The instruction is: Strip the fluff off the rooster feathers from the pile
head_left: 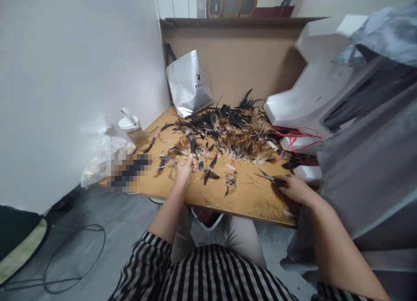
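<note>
My left hand [185, 168] is closed in a pinch over the front middle of the wooden table [234, 207]. A dark feather [193, 146] stands up out of its fingers. My right hand [292, 188] is at the table's right side, its fingers around the dark handles of scissors [266, 175] whose blades point left. Beyond both hands lies a wide heap of brown and black feathers [241, 140]. Loose black feathers [211, 175] and a small feather cluster [231, 182] lie between the hands.
A silver bag [189, 84] leans at the back left. A lidded cup [133, 129] and a plastic bag [97, 164] stand at the left. Red strings [299, 137] and white foam [322, 71] are at the right, beside grey cloth [368, 175]. A bin [207, 220] sits below the front edge.
</note>
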Available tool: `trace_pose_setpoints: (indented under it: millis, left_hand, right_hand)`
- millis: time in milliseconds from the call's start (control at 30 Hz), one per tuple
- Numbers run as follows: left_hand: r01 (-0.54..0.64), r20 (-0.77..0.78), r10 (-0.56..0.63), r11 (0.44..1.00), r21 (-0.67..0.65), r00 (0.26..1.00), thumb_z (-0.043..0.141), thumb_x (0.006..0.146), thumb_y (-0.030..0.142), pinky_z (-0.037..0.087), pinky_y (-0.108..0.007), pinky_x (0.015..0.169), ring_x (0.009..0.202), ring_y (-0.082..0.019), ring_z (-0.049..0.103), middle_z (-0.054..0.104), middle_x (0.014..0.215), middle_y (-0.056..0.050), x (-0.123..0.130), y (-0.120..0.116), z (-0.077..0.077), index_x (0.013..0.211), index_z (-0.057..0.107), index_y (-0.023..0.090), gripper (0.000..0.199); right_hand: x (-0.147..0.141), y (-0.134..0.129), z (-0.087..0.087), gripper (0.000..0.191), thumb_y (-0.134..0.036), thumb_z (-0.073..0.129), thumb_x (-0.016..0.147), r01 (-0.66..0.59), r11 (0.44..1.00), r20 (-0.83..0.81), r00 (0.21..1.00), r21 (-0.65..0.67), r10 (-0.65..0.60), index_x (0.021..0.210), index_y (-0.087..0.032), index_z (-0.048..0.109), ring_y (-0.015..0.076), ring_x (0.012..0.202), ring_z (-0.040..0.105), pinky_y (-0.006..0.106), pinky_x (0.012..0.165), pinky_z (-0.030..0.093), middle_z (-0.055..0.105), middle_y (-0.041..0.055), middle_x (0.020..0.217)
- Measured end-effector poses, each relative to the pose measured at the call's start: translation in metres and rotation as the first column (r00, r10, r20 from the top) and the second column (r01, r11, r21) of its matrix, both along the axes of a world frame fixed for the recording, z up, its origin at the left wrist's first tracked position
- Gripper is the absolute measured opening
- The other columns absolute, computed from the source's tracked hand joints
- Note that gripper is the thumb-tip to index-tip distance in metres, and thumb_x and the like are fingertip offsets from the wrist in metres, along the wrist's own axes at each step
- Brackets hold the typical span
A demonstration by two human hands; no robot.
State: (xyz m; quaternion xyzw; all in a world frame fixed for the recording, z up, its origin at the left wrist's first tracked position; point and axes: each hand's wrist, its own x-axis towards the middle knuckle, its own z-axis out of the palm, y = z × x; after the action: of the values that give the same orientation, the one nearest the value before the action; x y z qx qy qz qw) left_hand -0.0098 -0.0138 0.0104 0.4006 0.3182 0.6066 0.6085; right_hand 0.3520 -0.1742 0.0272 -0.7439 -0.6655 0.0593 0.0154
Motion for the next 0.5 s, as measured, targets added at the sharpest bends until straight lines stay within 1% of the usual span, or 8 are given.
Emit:
trace_pose_setpoints:
  millis: [100,200,300,367,400,467,500]
  left_hand:
    - [0.024,0.007,-0.024,1.0,-0.013,1.0,0.061,0.069,0.039,0.026,-0.015,0.035,0.039,-0.004,0.04,0.047,0.049,0.003,-0.005,0.0,0.0,0.079,0.059,0.011,0.03]
    - [0.053,-0.009,-0.053,0.998,-0.019,0.999,0.061,0.068,0.04,0.026,-0.015,0.035,0.039,-0.004,0.041,0.048,0.049,0.003,-0.008,-0.001,0.0,0.079,0.059,0.011,0.031]
    - [0.064,-0.045,-0.065,0.998,-0.024,0.997,0.061,0.068,0.04,0.027,-0.015,0.035,0.038,-0.004,0.041,0.049,0.049,0.002,-0.008,-0.002,0.002,0.078,0.059,0.011,0.031]
    - [0.065,-0.079,-0.068,0.997,-0.034,0.995,0.061,0.068,0.041,0.027,-0.015,0.034,0.038,-0.004,0.041,0.05,0.049,0.002,-0.006,-0.002,0.004,0.078,0.06,0.011,0.032]
    - [0.069,-0.094,-0.073,0.997,-0.041,0.993,0.061,0.067,0.041,0.027,-0.015,0.034,0.038,-0.004,0.041,0.051,0.05,0.001,-0.005,-0.003,0.005,0.077,0.06,0.011,0.032]
    - [0.083,-0.115,-0.088,0.995,-0.052,0.989,0.061,0.067,0.041,0.027,-0.015,0.035,0.038,-0.004,0.041,0.052,0.05,0.001,-0.003,-0.004,0.007,0.077,0.06,0.011,0.032]
    - [0.091,-0.118,-0.097,0.994,-0.054,0.988,0.061,0.067,0.041,0.028,-0.015,0.035,0.038,-0.004,0.042,0.052,0.05,0.001,-0.002,-0.005,0.007,0.077,0.06,0.011,0.031]
  right_hand:
    - [0.004,0.005,0.001,0.044,-0.027,0.049,0.068,-0.005,1.0,0.015,1.0,-0.004,0.005,0.109,-0.015,0.059,0.0208,0.083,0.057,0.027,0.073,0.041,0.061,0.0123,0.093]
    - [0.007,0.007,-0.002,0.039,-0.03,0.051,0.068,0.016,1.0,0.042,0.999,0.02,-0.017,0.103,-0.017,0.062,0.0214,0.081,0.056,0.028,0.072,0.041,0.062,0.0109,0.088]
    - [0.011,0.006,-0.001,0.039,-0.029,0.056,0.065,0.019,1.0,-0.017,1.0,0.011,-0.018,0.101,-0.018,0.063,0.0202,0.079,0.057,0.027,0.07,0.042,0.063,0.0094,0.086]
    - [0.008,0.004,0.007,0.036,-0.027,0.057,0.064,0.023,0.999,-0.064,0.998,0.03,-0.022,0.098,-0.018,0.065,0.0196,0.077,0.057,0.027,0.068,0.042,0.063,0.0089,0.088]
    - [0.003,0.003,0.014,0.032,-0.026,0.057,0.065,0.028,0.998,-0.086,0.996,0.063,-0.023,0.095,-0.019,0.066,0.0195,0.075,0.057,0.028,0.068,0.042,0.063,0.0088,0.088]
    - [-0.019,0.006,0.03,0.027,-0.029,0.053,0.07,0.065,0.976,-0.155,0.987,0.207,-0.033,0.092,-0.019,0.066,0.0185,0.072,0.058,0.029,0.067,0.042,0.063,0.0094,0.089]
    - [-0.036,0.01,0.038,0.026,-0.031,0.052,0.073,0.074,0.957,-0.226,0.974,0.281,-0.009,0.09,-0.019,0.066,0.0187,0.073,0.058,0.029,0.068,0.043,0.063,0.0091,0.089]
